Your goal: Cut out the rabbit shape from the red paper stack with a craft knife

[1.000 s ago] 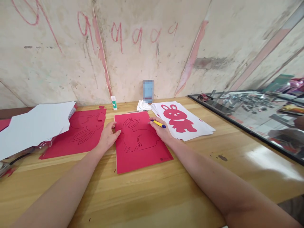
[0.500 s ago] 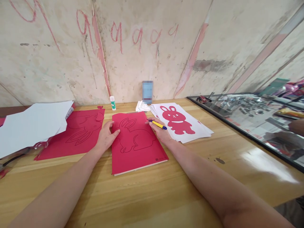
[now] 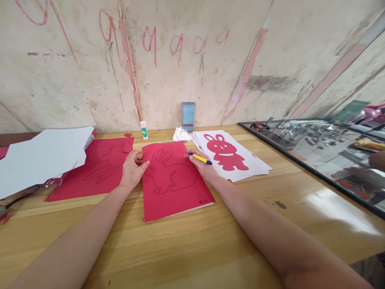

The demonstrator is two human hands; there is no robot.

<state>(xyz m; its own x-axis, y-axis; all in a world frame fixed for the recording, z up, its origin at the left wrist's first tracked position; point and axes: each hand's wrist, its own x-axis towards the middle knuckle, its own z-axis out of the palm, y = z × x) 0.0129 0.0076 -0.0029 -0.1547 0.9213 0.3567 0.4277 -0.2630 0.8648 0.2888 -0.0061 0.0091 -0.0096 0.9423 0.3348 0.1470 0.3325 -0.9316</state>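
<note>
A red sheet with a black rabbit outline [image 3: 173, 176] lies in front of me on a white-edged stack or pad. My left hand [image 3: 132, 168] is at its left edge, thumb over the paper near the rabbit's head, fingers curled beside the edge. My right hand [image 3: 204, 166] rests at the upper right edge, closed round a yellow and blue pen-shaped tool [image 3: 201, 158]. The tool slants, its blue end pointing right; its tip is too small to make out. Right of that hand, a red cut-out rabbit [image 3: 224, 150] sits on white sheets [image 3: 255, 166].
Another red sheet with a rabbit outline [image 3: 102, 172] lies left, partly under white papers [image 3: 45, 156]. A glue stick [image 3: 144, 130], crumpled white tissue [image 3: 181, 135] and a blurred blue box [image 3: 188, 116] stand or lie along the wall. A black-framed glass panel [image 3: 315, 160] occupies the right.
My left hand has slid slightly left and up, uncovering the rabbit's eye. The right hand keeps its grip on the tool. The whole view has shifted a little.
</note>
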